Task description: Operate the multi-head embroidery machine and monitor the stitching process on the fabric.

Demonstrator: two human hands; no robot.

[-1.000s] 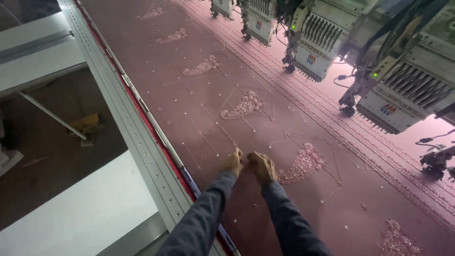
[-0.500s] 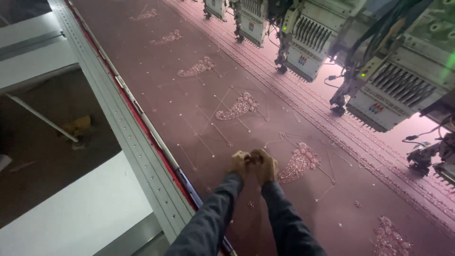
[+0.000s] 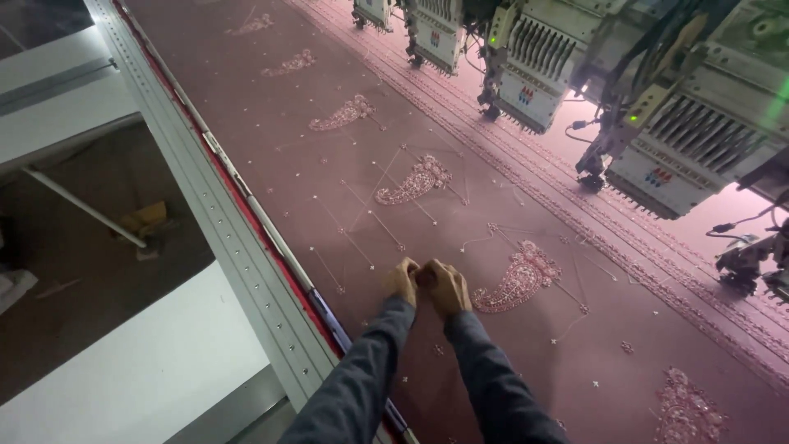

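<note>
Left hand [image 3: 401, 281] and right hand [image 3: 448, 288] meet knuckle to knuckle on the stretched maroon fabric [image 3: 345, 189], fingers curled in a pinching grip on something too small to identify at the cloth surface. Just right of the grip lies a sequined paisley motif [image 3: 518, 278]; another paisley motif [image 3: 413, 181] lies beyond it. Embroidery machine heads [image 3: 534, 62] hang farther off, and the metal frame rail [image 3: 246, 271] runs left of the grip.

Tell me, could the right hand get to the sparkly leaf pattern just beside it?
Probably yes: the right hand rests on the pink cloth close to that pattern, with nothing between.
</note>
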